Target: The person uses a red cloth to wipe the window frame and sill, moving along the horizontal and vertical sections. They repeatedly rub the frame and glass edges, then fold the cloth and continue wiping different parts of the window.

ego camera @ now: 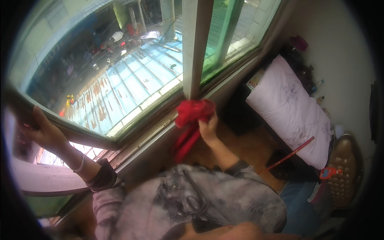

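A bunched red cloth (195,112) is gripped in my right hand (209,126), beside the foot of the upright window post (192,72); one end of the cloth hangs down. At the far left my left hand (48,132) is raised against the dark frame of a tilted window sash (90,135), thumb up. Its fingers are partly hidden in shadow, so whether they grip the frame cannot be told. The window sill track (144,136) runs between my two hands and looks dirty and worn.
Outside, below the glass, lies a rusty blue metal roof (135,78). At right a pale quilt (294,114) covers a bed or bench, with a red stick (288,154) across it. A red spray bottle (328,173) is near a brown tufted cushion (345,171).
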The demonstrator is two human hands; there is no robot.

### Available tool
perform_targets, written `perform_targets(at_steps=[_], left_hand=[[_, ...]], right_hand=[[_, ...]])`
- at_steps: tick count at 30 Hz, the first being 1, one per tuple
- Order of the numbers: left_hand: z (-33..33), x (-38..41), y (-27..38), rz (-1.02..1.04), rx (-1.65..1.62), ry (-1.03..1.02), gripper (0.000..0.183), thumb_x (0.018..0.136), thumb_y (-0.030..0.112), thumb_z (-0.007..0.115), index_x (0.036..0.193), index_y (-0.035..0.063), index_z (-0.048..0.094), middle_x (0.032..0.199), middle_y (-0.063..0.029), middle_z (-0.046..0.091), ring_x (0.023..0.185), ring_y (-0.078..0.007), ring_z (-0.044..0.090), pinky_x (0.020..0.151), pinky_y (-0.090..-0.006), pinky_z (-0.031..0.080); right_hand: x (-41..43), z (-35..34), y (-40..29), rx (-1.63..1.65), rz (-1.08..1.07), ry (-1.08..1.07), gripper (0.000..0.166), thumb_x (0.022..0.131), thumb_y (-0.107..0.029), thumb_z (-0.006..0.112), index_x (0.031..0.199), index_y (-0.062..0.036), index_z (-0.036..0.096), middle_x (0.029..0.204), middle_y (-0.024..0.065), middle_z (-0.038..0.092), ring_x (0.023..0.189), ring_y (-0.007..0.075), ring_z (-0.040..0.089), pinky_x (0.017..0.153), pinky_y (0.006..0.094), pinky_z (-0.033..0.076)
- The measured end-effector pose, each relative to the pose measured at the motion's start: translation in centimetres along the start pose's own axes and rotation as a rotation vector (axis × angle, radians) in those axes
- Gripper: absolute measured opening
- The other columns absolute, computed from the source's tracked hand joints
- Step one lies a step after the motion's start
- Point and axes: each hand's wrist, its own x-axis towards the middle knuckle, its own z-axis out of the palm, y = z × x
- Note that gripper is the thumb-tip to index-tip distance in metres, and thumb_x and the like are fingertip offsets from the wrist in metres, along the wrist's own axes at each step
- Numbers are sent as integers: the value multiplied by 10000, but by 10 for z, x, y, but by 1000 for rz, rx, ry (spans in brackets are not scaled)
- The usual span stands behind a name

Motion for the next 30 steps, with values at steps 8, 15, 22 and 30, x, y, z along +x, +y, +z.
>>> perform_targets(at_steps=[8,15,22,30], left_hand=[[5,1,-1,102,123,13,584,918,349,688,1305,-33,477,1215,-182,559,1172,-318,529,1029,-423,386],[5,-2,-7,-21,-67,25,637,939,432,633,1376,2,459,1323,-158,572,1261,-319,512,1183,-477,129],[5,-1,-14,-104,-43,-33,616,926,361,681,1308,-85,497,1251,-206,593,1113,-301,604,914,-363,506],[-16,3,2,-86,-52,28,398,918,228,697,1147,-86,615,1100,-186,675,937,-251,654,834,-351,528]], right_hand=[[67,-14,91,-549,-393,210,242,825,-126,681,1065,-93,670,1139,182,630,1079,402,563,992,452,418],[45,-55,53,13,-134,197,260,934,-184,529,1123,-38,632,1146,104,625,1099,251,580,996,374,421],[290,-214,175,-605,386,424,371,925,-224,534,1043,113,636,1055,175,682,980,271,632,873,399,467],[208,-147,180,-451,-169,229,275,910,-115,582,1165,-15,598,1154,156,602,1085,316,550,970,395,406]])
